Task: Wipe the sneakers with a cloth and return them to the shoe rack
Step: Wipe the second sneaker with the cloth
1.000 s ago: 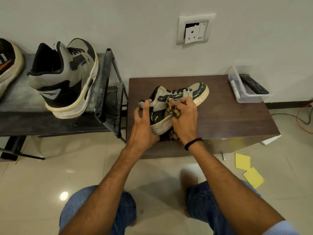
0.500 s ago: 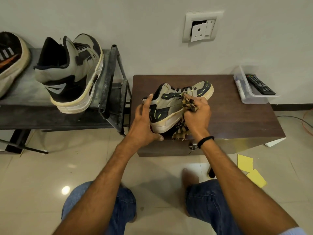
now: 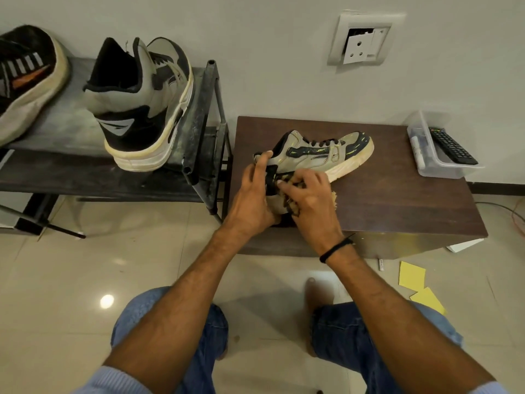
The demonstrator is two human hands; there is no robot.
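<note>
Head view, looking down past both knees: grey-and-black sneaker (image 3: 312, 155) lying on the dark bench (image 3: 397, 200), toe end pointing away toward the wall, heel end at the near edge. Heel cupped by the left grip (image 3: 250, 197), curled over the collar and round the back. Right grip (image 3: 309, 199) closed on a bunched patterned cloth (image 3: 292, 205), pressed against the side of the heel, with a fuzzy hem poking out on the far side of the hand. Wiping step under way, by the look of it, at the rear quarter. Matching sneaker (image 3: 142, 109) standing heel-out on the shoe rack (image 3: 199, 123) to the left, just beside another shoe (image 3: 25, 81). Probably light enough for one hand, though bulky. Padded upper likely to yield and dent under a hard squeeze. Rubber sole stiff, and probably the surest, least slippery hold. Best taken at the firm heel counter, or hooked inside the collar with the thumb on the back. Not by the laces, too loose to steady anything. Limp cloth, easy to drop unless bunched tight. Worth carrying level on the return, well clear of the rack's upright post.
</note>
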